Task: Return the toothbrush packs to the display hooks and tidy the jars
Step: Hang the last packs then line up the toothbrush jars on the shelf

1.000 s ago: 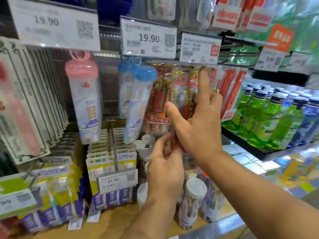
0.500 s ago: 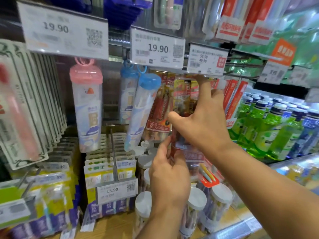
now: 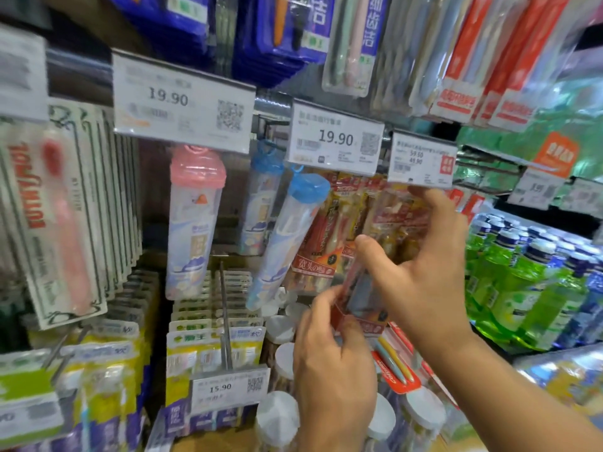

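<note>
Red card and clear plastic make up the toothbrush pack held between both hands at the middle of the display. The left hand comes up from below, its back to the camera, with the thumb and curled fingers pinching the pack's lower end. The right hand reaches in from the lower right, the thumb pressed on the pack's front edge and the forefinger stretched up to just under the 59.50 price tag; the other fingers are bent behind the pack. The pack tilts, its top lost among the hanging red-and-gold toothbrush packs behind it, so whether it sits on a hook cannot be told.

At far left hang white packs with a pink toothbrush. Next comes a clear travel tube with a pink cap, then two tubes with blue caps, the nearer one slanted; what is inside them is too blurred to name. Below, yellow toothbrush packs hang behind a 15.90 tag. Under the hands stand clear jars with white lids, holding what seem to be toothbrushes. At right, green mouthwash bottles fill a shelf.
</note>
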Demonstrator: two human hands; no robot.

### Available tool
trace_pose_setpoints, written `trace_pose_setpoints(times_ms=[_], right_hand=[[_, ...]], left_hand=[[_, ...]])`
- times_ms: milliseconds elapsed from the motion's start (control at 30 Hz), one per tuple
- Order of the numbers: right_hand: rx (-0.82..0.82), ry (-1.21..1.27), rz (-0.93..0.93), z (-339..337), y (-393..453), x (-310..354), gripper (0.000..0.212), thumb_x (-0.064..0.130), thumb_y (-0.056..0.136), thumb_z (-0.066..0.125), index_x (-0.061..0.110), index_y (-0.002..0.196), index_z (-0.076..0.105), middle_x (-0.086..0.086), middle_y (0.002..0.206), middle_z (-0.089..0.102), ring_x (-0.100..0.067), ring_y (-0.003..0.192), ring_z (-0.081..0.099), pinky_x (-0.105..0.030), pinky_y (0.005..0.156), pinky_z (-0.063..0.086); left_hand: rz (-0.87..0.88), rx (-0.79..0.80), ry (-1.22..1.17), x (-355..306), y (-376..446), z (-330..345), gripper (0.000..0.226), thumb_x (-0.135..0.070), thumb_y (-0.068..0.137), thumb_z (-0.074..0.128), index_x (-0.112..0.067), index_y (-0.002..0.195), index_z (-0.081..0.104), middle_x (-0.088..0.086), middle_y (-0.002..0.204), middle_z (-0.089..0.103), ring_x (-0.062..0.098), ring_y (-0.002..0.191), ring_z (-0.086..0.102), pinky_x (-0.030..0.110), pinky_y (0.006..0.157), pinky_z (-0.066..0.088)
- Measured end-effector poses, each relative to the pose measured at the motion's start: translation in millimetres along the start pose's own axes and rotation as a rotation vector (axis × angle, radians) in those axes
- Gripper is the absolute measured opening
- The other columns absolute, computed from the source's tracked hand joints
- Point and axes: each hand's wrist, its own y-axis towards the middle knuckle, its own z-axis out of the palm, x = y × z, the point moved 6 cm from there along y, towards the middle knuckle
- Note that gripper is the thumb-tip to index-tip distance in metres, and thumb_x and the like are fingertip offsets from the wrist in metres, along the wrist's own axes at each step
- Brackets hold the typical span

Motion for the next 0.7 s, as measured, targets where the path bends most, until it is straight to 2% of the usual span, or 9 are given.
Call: trace_pose_setpoints(times_ms=[100, 233, 367, 433, 500, 600, 700], right_hand=[[0.007, 0.006, -0.012, -0.2, 0.7, -1.0, 0.071, 0.034, 0.075, 0.075, 0.011, 0.137, 0.049, -0.011, 0.12, 0.046, 0.012, 0.102, 0.038, 0.001, 0.095, 0.024], [0.061, -0.017, -0.025, 4.7, 6.7, 0.8, 0.063, 0.04, 0.079, 0.073, 0.009, 0.13, 0.052, -0.016, 0.125, 0.046, -0.002, 0.112, 0.037, 0.002, 0.097, 0.023], [0.11, -0.004, -0.012, 9.6, 8.8, -0.4, 0.053, 0.043, 0.087, 0.072, 0.015, 0.128, 0.052, -0.012, 0.133, 0.039, 0.002, 0.112, 0.034, 0.004, 0.099, 0.021], [0.114, -0.001, -0.01, 10.2, 9.6, -0.4, 0.053, 0.042, 0.087, 0.075, 0.017, 0.128, 0.053, -0.01, 0.133, 0.038, 0.002, 0.112, 0.035, 0.003, 0.1, 0.022], [0.088, 0.014, -0.009, 9.8, 10.1, 0.6, 0.053, 0.04, 0.085, 0.075, 0.016, 0.128, 0.054, -0.01, 0.131, 0.04, -0.001, 0.113, 0.037, 0.002, 0.099, 0.024], [0.023, 0.064, -0.008, 7.1, 8.2, 3.2, 0.054, 0.039, 0.084, 0.076, 0.012, 0.126, 0.055, -0.01, 0.124, 0.046, -0.006, 0.112, 0.043, -0.003, 0.098, 0.03], [0.01, 0.119, 0.02, 7.5, 7.0, 2.5, 0.059, 0.04, 0.086, 0.078, 0.013, 0.131, 0.051, -0.01, 0.123, 0.05, -0.014, 0.116, 0.049, -0.017, 0.1, 0.039]], left_hand=[[0.022, -0.009, 0.016, -2.2, -0.7, -0.3, 0.043, -0.026, 0.097, 0.058, -0.065, 0.113, 0.054, -0.024, 0.123, 0.062, 0.002, 0.12, 0.054, 0.032, 0.105, 0.045], [0.042, -0.021, 0.002, 0.5, -0.5, 0.3, 0.039, -0.026, 0.1, 0.057, -0.051, 0.13, 0.057, -0.023, 0.129, 0.06, 0.001, 0.124, 0.052, 0.025, 0.106, 0.042], [0.053, -0.057, -0.007, 5.1, 3.1, -1.8, 0.04, -0.024, 0.101, 0.056, -0.042, 0.137, 0.057, -0.022, 0.135, 0.057, 0.002, 0.128, 0.051, 0.024, 0.107, 0.042], [0.048, -0.062, -0.033, 5.2, 3.9, -2.6, 0.039, -0.023, 0.102, 0.056, -0.042, 0.136, 0.056, -0.022, 0.138, 0.055, 0.001, 0.127, 0.05, 0.02, 0.104, 0.041], [0.049, -0.065, -0.045, 5.6, 4.1, -3.0, 0.038, -0.023, 0.102, 0.055, -0.044, 0.134, 0.057, -0.019, 0.139, 0.056, 0.002, 0.129, 0.051, 0.023, 0.106, 0.043], [0.082, -0.079, -0.03, 2.3, 4.5, -5.4, 0.038, -0.024, 0.102, 0.056, -0.045, 0.134, 0.057, -0.016, 0.137, 0.058, 0.005, 0.129, 0.052, 0.022, 0.105, 0.042], [0.075, -0.058, -0.021, 1.0, 7.6, -5.5, 0.038, -0.028, 0.102, 0.053, -0.046, 0.136, 0.055, -0.017, 0.14, 0.055, 0.004, 0.131, 0.05, 0.022, 0.105, 0.04]])
